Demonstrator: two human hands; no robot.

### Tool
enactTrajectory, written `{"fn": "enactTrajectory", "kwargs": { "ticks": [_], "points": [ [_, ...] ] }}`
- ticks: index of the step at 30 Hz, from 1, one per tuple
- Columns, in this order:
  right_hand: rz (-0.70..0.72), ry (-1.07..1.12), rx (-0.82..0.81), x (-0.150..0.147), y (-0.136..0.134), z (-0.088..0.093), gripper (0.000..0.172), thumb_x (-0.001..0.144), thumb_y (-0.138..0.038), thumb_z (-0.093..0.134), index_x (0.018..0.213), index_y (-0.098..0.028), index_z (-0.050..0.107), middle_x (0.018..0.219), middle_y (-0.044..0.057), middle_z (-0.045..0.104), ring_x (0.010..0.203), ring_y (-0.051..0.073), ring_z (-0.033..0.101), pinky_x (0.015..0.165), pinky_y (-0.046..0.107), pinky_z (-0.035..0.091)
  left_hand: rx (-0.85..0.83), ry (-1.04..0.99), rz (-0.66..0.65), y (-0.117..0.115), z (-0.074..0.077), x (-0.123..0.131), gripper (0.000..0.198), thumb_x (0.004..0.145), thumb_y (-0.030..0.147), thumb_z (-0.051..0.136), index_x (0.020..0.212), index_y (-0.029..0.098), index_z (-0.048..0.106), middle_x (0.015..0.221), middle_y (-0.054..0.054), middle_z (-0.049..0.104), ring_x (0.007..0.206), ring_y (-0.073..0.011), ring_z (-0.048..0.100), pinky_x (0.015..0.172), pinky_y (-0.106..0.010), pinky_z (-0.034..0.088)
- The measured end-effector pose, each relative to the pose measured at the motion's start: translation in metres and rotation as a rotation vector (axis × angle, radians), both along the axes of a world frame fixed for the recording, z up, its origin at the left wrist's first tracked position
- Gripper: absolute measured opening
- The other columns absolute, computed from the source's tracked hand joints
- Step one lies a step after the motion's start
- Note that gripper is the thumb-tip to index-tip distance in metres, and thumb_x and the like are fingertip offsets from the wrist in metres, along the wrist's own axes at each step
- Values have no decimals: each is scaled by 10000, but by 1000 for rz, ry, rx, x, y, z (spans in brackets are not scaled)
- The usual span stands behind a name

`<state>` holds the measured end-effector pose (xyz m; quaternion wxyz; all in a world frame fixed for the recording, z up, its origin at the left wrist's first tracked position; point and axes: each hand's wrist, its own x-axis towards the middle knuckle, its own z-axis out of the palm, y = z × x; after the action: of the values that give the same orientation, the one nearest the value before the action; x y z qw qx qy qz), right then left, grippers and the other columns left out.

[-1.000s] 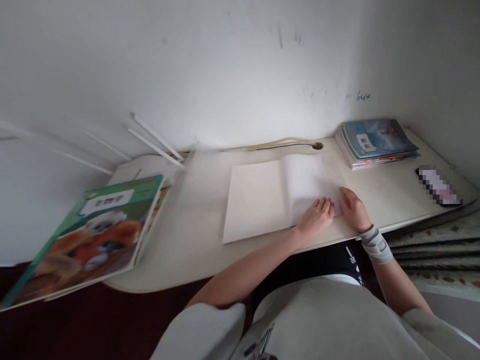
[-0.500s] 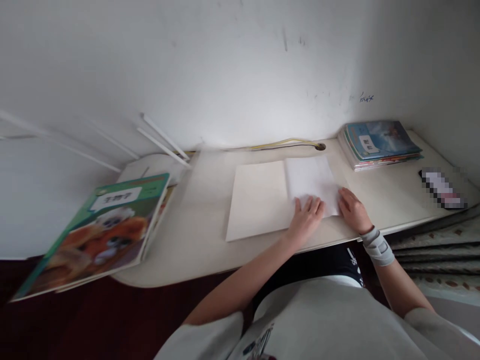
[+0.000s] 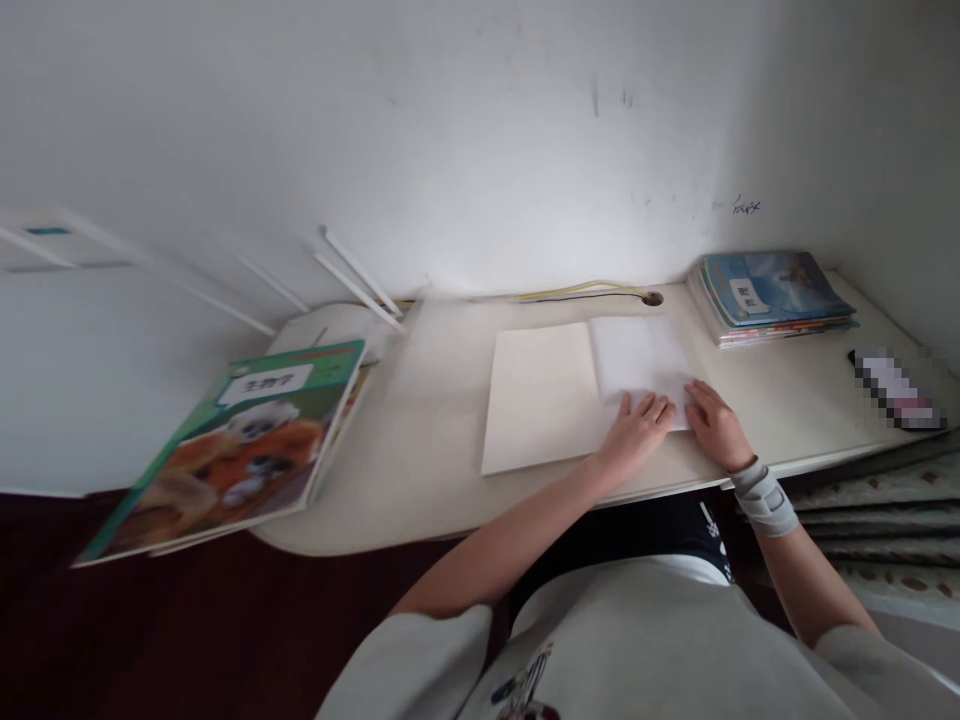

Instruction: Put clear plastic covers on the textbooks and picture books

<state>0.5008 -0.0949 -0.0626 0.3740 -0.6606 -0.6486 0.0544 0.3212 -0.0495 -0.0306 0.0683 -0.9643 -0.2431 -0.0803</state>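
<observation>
A large blank cream sheet or open booklet (image 3: pixel 541 400) lies on the desk in front of me, and a smaller white sheet or flap (image 3: pixel 641 355) covers its right part. My left hand (image 3: pixel 639 432) rests palm down on the near edge of the white sheet, fingers spread. Just beside it, my right hand (image 3: pixel 718 425) touches the sheet's lower right corner with slightly bent fingers. A grey wrist wrap (image 3: pixel 765 498) is around my right wrist. Whether the sheets are joined cannot be made out.
A stack of books (image 3: pixel 776 290) stands at the back right, with a blurred phone (image 3: pixel 896 388) nearer me. On the left, a green book with a panda cover (image 3: pixel 255 440) overhangs the desk's rounded edge. White antenna-like rods (image 3: pixel 360 278) and a yellow cable (image 3: pixel 585 290) run along the wall.
The view has turned slightly left, shifting everything rightward in the picture. The gap between my hands has narrowed; my left hand stays flat on the white sheet.
</observation>
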Motion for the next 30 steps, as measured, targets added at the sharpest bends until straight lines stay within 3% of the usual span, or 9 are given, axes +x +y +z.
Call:
{"fn": "enactTrajectory", "kwargs": {
  "ticks": [5, 9, 12, 15, 18, 21, 24, 30],
  "points": [
    [-23, -82, 17, 0, 0, -2, 377, 869, -266, 417, 1154, -98, 596, 1249, 196, 554, 1205, 269, 489, 1003, 469, 412, -44, -14, -41, -4, 1, 8, 367, 926, 161, 333, 1271, 126, 456, 1342, -148, 490, 1270, -266, 415, 1010, -541, 344],
    [-53, -289, -31, -4, -4, 0, 356, 868, -220, 411, 1145, -99, 599, 1278, 202, 531, 1238, 292, 452, 1000, 510, 381, -128, -143, -13, 4, 9, -22, 446, 927, 397, 367, 1295, 158, 443, 1372, -138, 472, 1321, -261, 356, 1066, -546, 269],
    [-59, -438, -57, -11, -3, 13, 351, 866, -184, 419, 1166, -115, 586, 1324, 192, 497, 1274, 294, 412, 1014, 508, 354, -123, -322, 300, 28, 9, -77, 442, 952, 326, 260, 1315, 138, 427, 1388, -154, 452, 1339, -263, 332, 1079, -527, 264],
    [81, -538, -70, -25, 10, 32, 355, 882, -191, 420, 1198, -132, 570, 1370, 176, 456, 1313, 270, 363, 1030, 461, 347, -138, -455, 666, 51, -1, -138, 478, 931, 305, 284, 1336, 72, 388, 1386, -223, 425, 1313, -298, 371, 1053, -518, 316],
    [286, -621, -127, -45, 30, 48, 405, 899, -292, 455, 1265, -136, 527, 1417, 182, 394, 1338, 289, 315, 1042, 475, 321, -288, -496, 809, 58, -16, -174, 499, 908, 297, 319, 1336, 47, 378, 1322, -232, 495, 1241, -286, 469, 1015, -454, 390],
    [482, -683, -197, -60, 43, 56, 589, 846, -473, 532, 1332, -149, 461, 1437, 205, 350, 1336, 340, 301, 1014, 522, 333, -363, -554, 825, 52, -26, -181, 476, 902, 292, 335, 1330, 90, 391, 1279, -194, 548, 1194, -258, 518, 1010, -440, 397],
    [609, -719, -181, -59, 40, 59, 691, 807, -531, 561, 1347, -117, 438, 1419, 238, 358, 1324, 351, 317, 999, 504, 361, -392, -652, 831, 46, -26, -179, 444, 901, 291, 352, 1304, 117, 415, 1273, -175, 556, 1186, -245, 525, 1006, -437, 403],
    [670, -781, 1, -39, 12, 54, 423, 876, -268, 499, 1247, -63, 516, 1302, 233, 500, 1254, 271, 440, 986, 424, 417, -557, -814, 793, 48, -19, -195, 425, 870, 180, 351, 1289, 169, 422, 1202, -104, 627, 1139, -188, 564, 1008, -399, 411]
  ]
}}
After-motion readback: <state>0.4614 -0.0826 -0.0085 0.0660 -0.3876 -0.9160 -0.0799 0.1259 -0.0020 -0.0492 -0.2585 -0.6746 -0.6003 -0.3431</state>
